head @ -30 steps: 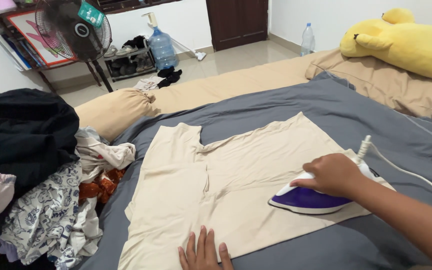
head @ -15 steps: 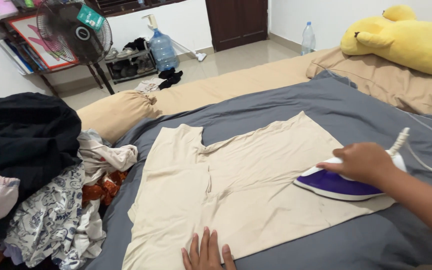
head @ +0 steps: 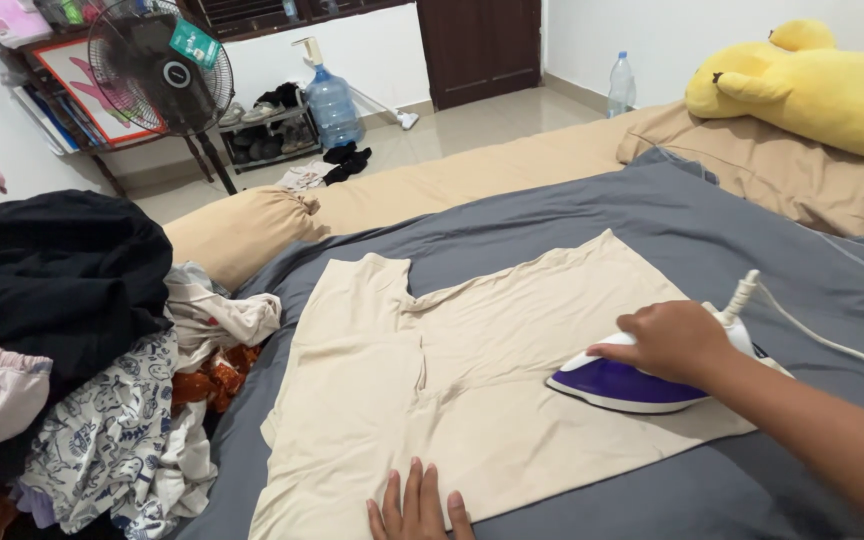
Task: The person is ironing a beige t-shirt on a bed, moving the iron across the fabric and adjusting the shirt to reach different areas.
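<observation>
A heap of crumpled laundry in black, pink, white and blue-patterned cloth (head: 72,350) is lying at the far left, on the edge of the bed; beside it a wide grey cotton sheet (head: 592,220) is covering the mattress, and a flat beige fabric garment (head: 452,380) is spreading across that sheet; the person's left hand (head: 417,508) is pressing down on the garment's near hem, its fingers (head: 415,485) lying straight and spread, holding nothing; further right, the right hand (head: 670,342) is wrapping its fingers tightly around the handle of a purple and white plastic steam iron (head: 632,382), which is sitting flat on the garment's right part; a white cord (head: 822,340) is trailing from the iron's back over the sheet; a large yellow plush toy (head: 812,85) is resting on a tan pillow at the far right.
</observation>
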